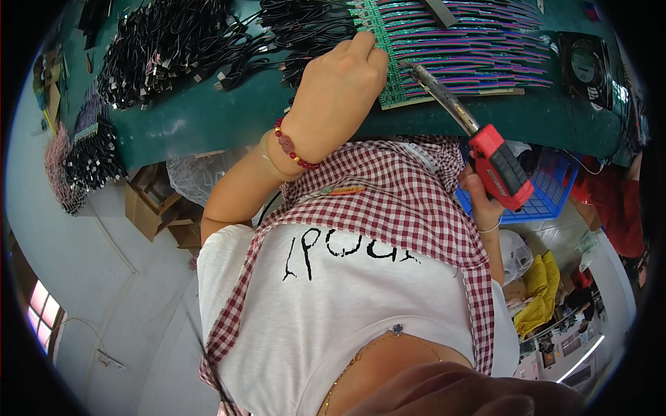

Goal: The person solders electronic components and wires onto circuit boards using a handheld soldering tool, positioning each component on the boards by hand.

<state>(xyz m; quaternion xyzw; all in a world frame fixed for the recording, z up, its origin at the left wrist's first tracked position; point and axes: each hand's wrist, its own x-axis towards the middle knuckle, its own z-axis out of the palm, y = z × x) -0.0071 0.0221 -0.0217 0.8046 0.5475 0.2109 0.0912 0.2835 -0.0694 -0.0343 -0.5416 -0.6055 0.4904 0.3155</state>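
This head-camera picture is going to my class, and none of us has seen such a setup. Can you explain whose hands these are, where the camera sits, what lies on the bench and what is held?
The camera sits on a person's head and looks down, so the body and both arms are the wearer's own. The wide lens bends straight edges. The left hand rests on a panel of green circuit boards with coloured wires, on a green bench. The right hand has its grip on the red handle of a soldering iron, tip pointed at the boards. Bundles of black cables lie to the left.
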